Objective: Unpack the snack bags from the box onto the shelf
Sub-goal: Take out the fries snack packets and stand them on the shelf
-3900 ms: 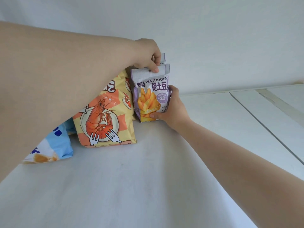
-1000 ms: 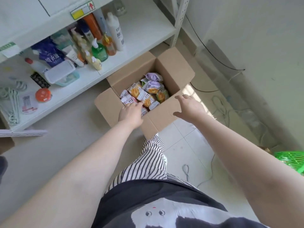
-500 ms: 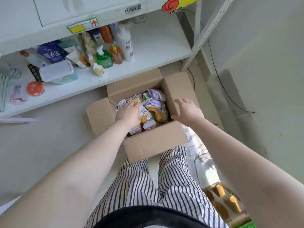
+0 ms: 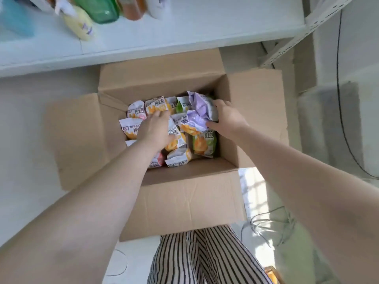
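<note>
1. The cardboard box [image 4: 180,193] sits open on the floor just in front of the white shelf [image 4: 184,37], all four flaps folded out, and it is far from empty: a heap of snack bags [image 4: 178,158] covers its bottom.

2. Both of the person's hands are down inside the box. The left hand [image 4: 153,130] lies palm-down on the bags toward the box's left wall, fingers loosely curled over one; whether it has really closed on that bag I cannot tell.

3. The right hand [image 4: 227,117] is at the box's far right corner, fingers spread and wrapping the crumpled purple bag [image 4: 196,115] on top of the heap. It looks to me like a grasp forming, not a lift.

4. No bag is clear of the box, so I'd say this round of picking is only starting.

5. The stretch of shelf behind the box holds bottles [image 4: 98,9] and no snack bags; plenty of unpacking looks to be left, at least a dozen bags by my reckoning.
</note>
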### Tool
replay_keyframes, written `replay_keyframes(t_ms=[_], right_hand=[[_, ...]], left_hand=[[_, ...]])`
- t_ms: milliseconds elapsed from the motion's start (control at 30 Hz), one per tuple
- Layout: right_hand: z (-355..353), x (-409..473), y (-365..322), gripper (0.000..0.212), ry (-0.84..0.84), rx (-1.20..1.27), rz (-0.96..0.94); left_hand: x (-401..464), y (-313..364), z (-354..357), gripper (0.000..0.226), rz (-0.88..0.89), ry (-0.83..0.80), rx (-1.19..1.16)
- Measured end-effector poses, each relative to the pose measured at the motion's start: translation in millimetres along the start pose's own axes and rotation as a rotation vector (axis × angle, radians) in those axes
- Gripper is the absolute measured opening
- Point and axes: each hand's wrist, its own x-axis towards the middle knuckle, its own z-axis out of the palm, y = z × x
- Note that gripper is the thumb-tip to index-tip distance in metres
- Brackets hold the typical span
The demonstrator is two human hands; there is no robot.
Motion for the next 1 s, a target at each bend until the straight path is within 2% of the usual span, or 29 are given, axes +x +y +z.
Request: replay_keyframes(t_ms=[200,367,500,600,733,800,900,933,1000], right_hand=[[70,111,23,0.068,0.061,0.041,-0.014],[95,151,37,0.065,0.103,0.125,0.056],[105,161,50,0.070,0.123,0.211,0.096],[104,160,54,0.070,0.130,0.275,0.100],[96,145,48,0.063,0.153,0.358,0.081],[90,128,43,0.054,0.148,0.436,0.089],[75,91,38,0.030,0.031,0.733,0.119],[67,77,36,0.027,-0.053,0.853,0.113],[49,46,28,0.027,-0.248,1.036,0.081]], left_hand=[[97,-28,90,0.089,0.040,0.027,-0.053],[146,-28,126,0.085,0.066,0.014,-0.150],[164,-26,137,0.068,0.016,0.061,-0.282],[167,-32,136,0.055,0.005,0.021,-0.318],[148,-40,118,0.070,0.011,-0.024,-0.428],[129,-49,102,0.060,-0.018,-0.044,-0.539],[92,-67,69,0.044,-0.142,-0.146,-0.673],[78,-71,54,0.046,-0.161,-0.179,-0.702],[50,-77,23,0.064,-0.164,-0.218,-0.721]])
